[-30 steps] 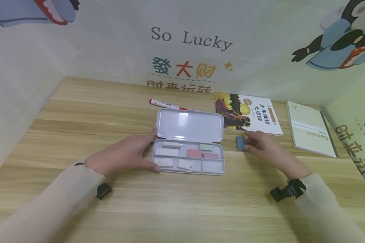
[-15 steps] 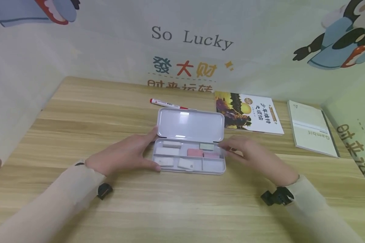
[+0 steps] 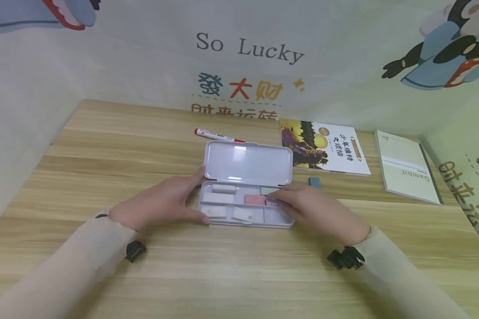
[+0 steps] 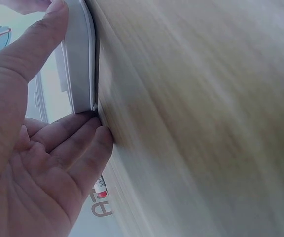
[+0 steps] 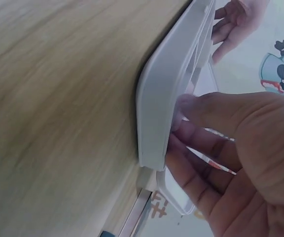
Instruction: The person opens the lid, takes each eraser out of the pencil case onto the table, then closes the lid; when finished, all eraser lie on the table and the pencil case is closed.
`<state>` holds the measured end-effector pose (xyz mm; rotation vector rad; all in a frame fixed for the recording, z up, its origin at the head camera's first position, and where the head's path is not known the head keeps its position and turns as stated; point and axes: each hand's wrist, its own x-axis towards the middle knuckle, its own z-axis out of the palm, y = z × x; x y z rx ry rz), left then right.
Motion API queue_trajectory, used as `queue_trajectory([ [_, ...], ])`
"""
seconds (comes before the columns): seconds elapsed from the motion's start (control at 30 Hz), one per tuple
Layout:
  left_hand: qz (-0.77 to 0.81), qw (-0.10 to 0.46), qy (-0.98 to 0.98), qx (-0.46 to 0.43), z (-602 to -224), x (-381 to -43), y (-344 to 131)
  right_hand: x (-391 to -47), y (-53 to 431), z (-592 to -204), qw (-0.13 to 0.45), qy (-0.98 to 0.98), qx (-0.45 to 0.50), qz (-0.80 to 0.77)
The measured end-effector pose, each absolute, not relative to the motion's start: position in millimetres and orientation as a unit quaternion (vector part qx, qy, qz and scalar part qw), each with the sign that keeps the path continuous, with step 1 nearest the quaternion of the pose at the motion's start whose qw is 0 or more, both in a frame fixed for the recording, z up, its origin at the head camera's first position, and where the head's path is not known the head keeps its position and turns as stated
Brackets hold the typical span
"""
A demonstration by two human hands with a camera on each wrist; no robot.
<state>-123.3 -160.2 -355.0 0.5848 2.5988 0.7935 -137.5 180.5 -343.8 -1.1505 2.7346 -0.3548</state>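
Observation:
An opened white pencil case [image 3: 277, 217] with its lid [image 3: 247, 164] folded back lies mid-table in the head view. My left hand [image 3: 163, 199] holds its left end, thumb at the front corner and fingers at the back. My right hand [image 3: 319, 208] reaches over its right end; thumb and fingertips pinch a pale purple eraser [image 3: 272, 202] in the upper compartment. Beside that are a pink eraser [image 3: 254, 200] and a partly hidden light green eraser [image 3: 266, 191]. Several white erasers [image 3: 219, 197] lie in the left compartments. A blue eraser [image 3: 314, 182] lies on the table, right of the case.
A red-capped marker [image 3: 217, 135] lies behind the lid. At the back right are an illustrated book [image 3: 335, 148] and a pale notebook [image 3: 407, 168]. A printed cloth [image 3: 143, 57] hangs along the table's back edge.
My right hand has left the blue eraser on the table, moved left to the pencil case and taken hold of the purple eraser. The left hand stays on the case.

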Motion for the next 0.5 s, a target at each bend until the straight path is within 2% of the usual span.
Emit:
queue_trajectory([
  [0.27,0.275,0.17,0.922,0.214,-355,-124,-161,-141,178,-344,0.078,0.907,-0.395,-0.124],
  [0.5,0.278,0.159,0.92,0.225,-355,-124,-160,-149,179,-346,0.106,0.902,-0.39,-0.156],
])
